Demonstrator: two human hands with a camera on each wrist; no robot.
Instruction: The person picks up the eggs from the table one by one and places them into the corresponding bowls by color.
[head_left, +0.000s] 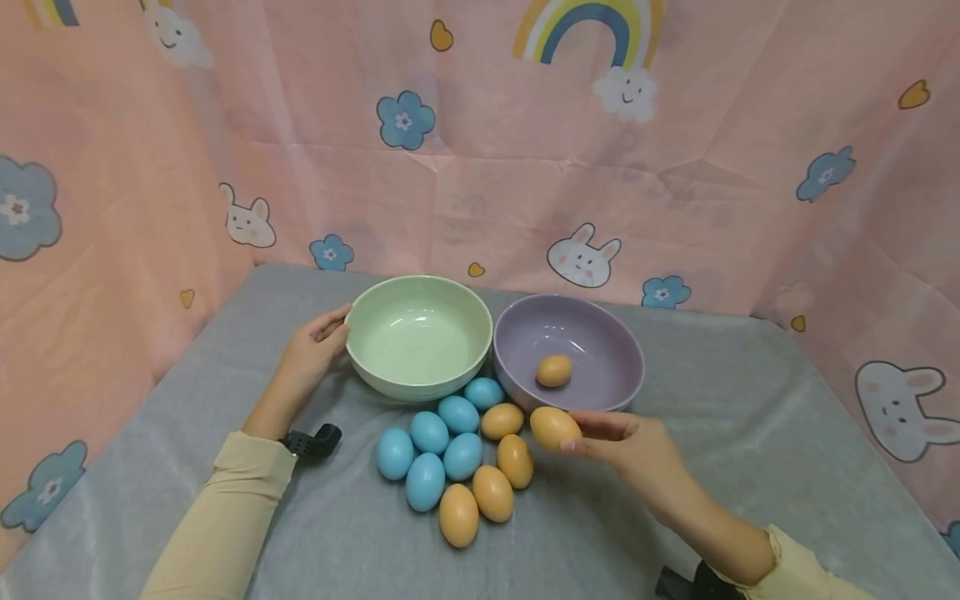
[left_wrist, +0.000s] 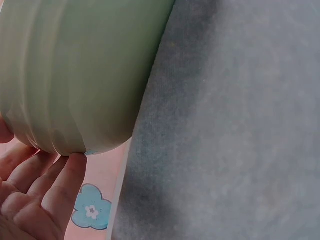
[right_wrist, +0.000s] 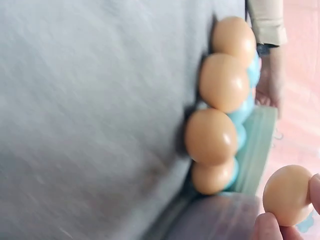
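Note:
My right hand (head_left: 637,454) pinches a yellow-orange egg (head_left: 555,428) between thumb and fingers, just in front of the purple bowl (head_left: 626,350). In the right wrist view this egg (right_wrist: 287,195) shows near the lower right corner. Inside the purple bowl lies another yellow-orange egg (head_left: 554,371). My left hand (head_left: 311,354) holds the left side of the green bowl (head_left: 420,333), whose inside shows no eggs. The left wrist view has my fingertips (left_wrist: 76,162) against the bowl's outer wall (left_wrist: 85,75), with the thumb partly cut off at the left edge.
Several blue eggs (head_left: 425,482) lie bunched in front of the bowls. Beside them on the right runs a curved row of several yellow-orange eggs (head_left: 493,494). A grey cloth (head_left: 337,533) covers the table, and a pink printed curtain (head_left: 480,208) hangs behind.

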